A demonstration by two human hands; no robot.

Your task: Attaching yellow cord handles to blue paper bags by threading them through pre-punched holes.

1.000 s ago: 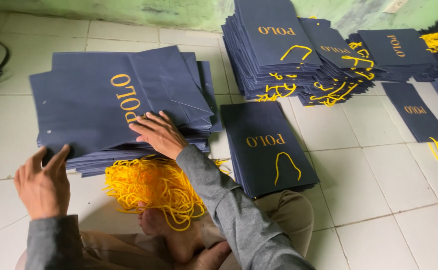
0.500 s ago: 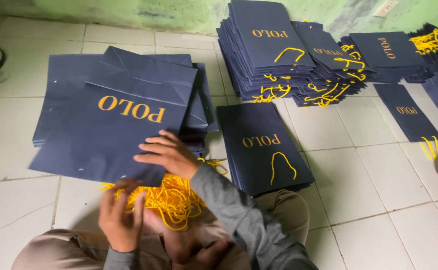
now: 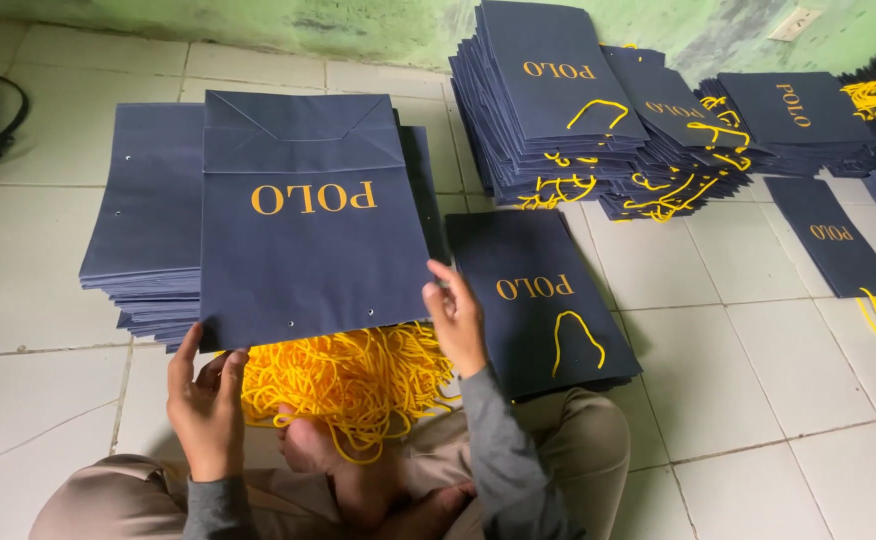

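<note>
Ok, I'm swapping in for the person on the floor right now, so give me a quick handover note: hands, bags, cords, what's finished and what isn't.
Left hand grips the lower left corner of a flat navy paper bag; right hand holds its lower right edge.
That bag has punched holes but no handle, and lies over the stack of handle-less bags.
Loose yellow cords are piled in front of the crossed legs.
Done: corded bags in the small stack to the right and the big piles by the wall.
Left: the held bag and the stack under it have no cords.
</note>
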